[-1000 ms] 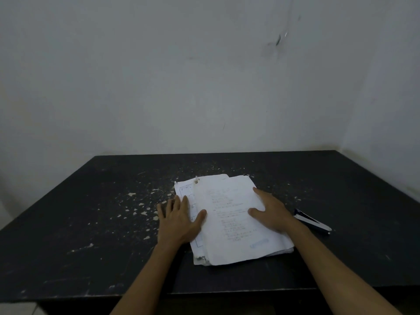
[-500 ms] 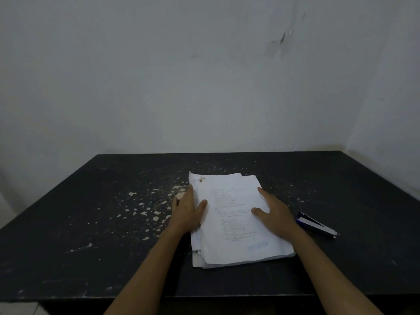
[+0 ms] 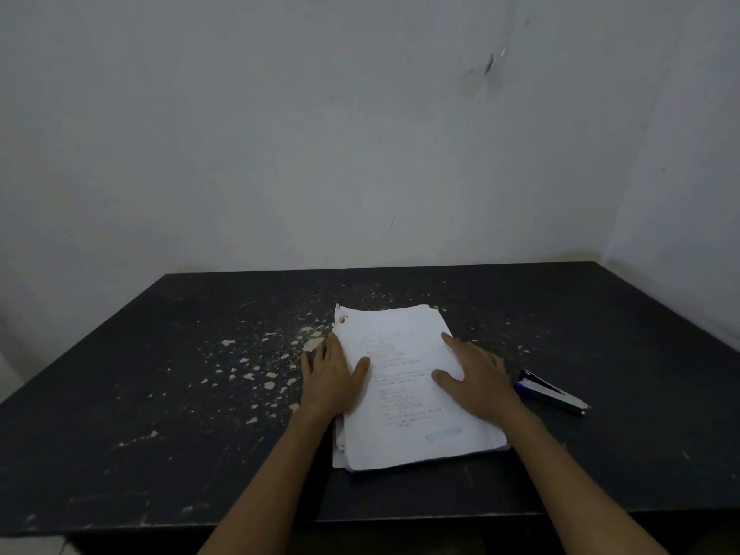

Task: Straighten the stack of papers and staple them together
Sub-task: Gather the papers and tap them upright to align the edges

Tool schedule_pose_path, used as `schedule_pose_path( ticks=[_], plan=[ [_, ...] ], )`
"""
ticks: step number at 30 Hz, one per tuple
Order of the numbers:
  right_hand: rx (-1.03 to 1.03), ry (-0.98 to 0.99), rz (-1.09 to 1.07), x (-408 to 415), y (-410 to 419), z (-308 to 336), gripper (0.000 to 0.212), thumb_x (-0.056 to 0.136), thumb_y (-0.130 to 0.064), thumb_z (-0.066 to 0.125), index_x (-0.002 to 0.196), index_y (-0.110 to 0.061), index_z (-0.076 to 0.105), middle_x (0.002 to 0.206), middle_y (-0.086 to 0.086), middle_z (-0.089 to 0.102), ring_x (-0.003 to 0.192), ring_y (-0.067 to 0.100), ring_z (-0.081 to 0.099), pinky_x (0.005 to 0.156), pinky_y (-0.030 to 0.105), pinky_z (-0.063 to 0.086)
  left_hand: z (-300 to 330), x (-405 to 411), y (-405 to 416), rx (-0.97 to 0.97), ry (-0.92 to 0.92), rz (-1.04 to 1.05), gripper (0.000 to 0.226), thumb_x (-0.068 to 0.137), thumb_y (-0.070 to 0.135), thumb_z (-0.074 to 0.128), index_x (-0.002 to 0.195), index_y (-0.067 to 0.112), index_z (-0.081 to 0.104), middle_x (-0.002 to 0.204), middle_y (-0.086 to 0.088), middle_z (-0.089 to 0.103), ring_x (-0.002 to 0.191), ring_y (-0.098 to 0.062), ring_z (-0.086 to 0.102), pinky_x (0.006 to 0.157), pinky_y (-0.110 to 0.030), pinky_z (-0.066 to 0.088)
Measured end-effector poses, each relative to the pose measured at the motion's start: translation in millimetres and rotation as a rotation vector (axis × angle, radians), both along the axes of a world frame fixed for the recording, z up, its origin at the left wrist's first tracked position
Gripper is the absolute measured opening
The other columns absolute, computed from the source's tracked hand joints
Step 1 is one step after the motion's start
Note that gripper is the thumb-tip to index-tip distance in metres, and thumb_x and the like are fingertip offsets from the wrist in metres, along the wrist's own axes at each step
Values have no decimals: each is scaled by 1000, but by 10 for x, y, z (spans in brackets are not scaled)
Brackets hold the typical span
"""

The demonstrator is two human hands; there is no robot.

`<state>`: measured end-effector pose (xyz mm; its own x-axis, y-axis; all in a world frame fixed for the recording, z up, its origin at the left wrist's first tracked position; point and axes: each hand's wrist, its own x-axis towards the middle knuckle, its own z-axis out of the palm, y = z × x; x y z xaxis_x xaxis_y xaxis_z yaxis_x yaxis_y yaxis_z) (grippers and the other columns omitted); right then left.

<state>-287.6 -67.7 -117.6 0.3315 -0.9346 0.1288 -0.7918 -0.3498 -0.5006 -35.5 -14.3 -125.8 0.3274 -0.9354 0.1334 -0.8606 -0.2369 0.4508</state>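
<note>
A stack of white papers [image 3: 404, 394] with faint handwriting lies flat on the black table [image 3: 160, 414], near its middle. My left hand [image 3: 330, 376] rests flat against the stack's left edge, thumb on the top sheet. My right hand [image 3: 476, 374] presses flat on the right side of the top sheet, fingers spread. A few lower sheets stick out at the near left corner. A blue and silver stapler [image 3: 550, 392] lies on the table just right of my right hand, untouched.
The tabletop is scuffed, with pale chipped patches [image 3: 260, 374] left of the papers. White walls stand behind the table and at the right. The table's near edge runs across the bottom of the view.
My left hand has pushed the lower sheets rightward, so the stack's left edge is more even than before. My right hand has stayed on the top sheet.
</note>
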Motion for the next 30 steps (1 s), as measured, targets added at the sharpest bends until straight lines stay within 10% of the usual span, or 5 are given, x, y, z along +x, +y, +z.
schedule_pose_path(
  ticks=[9, 18, 25, 30],
  plan=[
    [-31, 60, -12, 61, 90, -1, 72, 94, -60, 43, 155, -35, 15, 162, -2, 24, 150, 22, 16, 120, 46, 10, 467, 41, -32, -39, 699, 90, 80, 94, 21, 61, 154, 9, 10, 155, -11, 34, 138, -33, 39, 112, -46, 37],
    [-7, 0, -21, 52, 91, 8, 79, 90, -66, 44, 156, -32, 15, 160, -1, 30, 147, 23, 24, 120, 46, 15, 487, -43, 78, -41, 986, 79, 41, 96, 18, 58, 132, 1, 53, 128, -17, 62, 101, -29, 63, 76, -34, 53],
    [278, -642, -120, 95, 47, 306, 77, 90, -49, 63, 153, -21, 28, 142, 5, 53, 121, 25, 57, 100, 42, 48, 586, -15, 242, -89, 1260, -78, 19, 94, 15, 60, 113, 15, 63, 108, -10, 74, 95, -30, 71, 78, -42, 59],
    [351, -960, -81, 191, 101, 736, 36, 96, -23, 60, 131, -16, 53, 119, 7, 65, 101, 22, 65, 81, 36, 56, 868, 20, 278, -198, 1187, -138, 14, 93, 19, 61, 105, 24, 65, 101, -4, 76, 87, -24, 73, 68, -34, 59]
  ],
)
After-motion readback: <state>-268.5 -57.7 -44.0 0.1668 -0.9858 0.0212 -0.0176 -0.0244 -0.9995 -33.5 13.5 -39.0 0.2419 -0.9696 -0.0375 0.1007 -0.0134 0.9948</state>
